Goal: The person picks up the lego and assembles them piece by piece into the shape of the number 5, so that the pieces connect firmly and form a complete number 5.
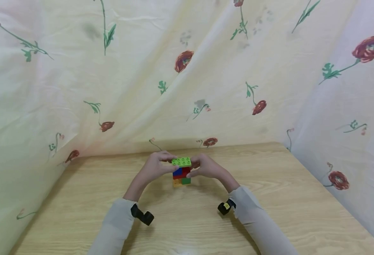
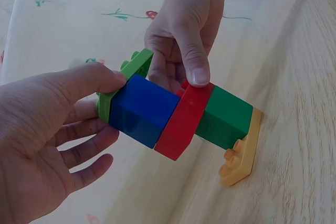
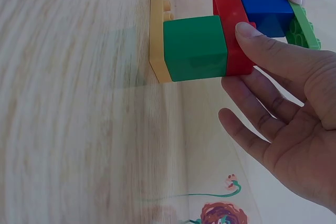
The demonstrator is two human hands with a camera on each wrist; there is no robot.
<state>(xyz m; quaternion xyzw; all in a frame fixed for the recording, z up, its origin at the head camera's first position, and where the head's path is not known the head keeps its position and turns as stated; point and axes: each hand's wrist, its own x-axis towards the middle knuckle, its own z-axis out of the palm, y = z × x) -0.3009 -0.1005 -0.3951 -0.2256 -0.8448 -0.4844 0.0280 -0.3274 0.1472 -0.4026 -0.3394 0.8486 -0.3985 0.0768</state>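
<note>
A small stack of toy bricks [image 1: 181, 171] stands on the wooden table [image 1: 270, 198]. From the bottom it has a yellow plate [image 2: 241, 156], a green brick [image 2: 226, 116], a red brick [image 2: 184, 121], a blue brick [image 2: 144, 108] and a lime green plate [image 1: 181, 162]. My left hand [image 1: 155, 168] pinches the top, thumb on the lime plate [image 2: 131, 69]. My right hand [image 1: 206, 168] grips the stack from the other side, thumb pressed on the red brick [image 3: 231, 24], fingers behind it. In the right wrist view the green brick [image 3: 194, 48] sits on the yellow plate [image 3: 156, 35].
A cream cloth with red flowers [image 1: 183, 60] hangs close behind the table and along both sides. Black wrist cameras [image 1: 145, 216] sit on both grey sleeves. Bare wood lies in front of the stack.
</note>
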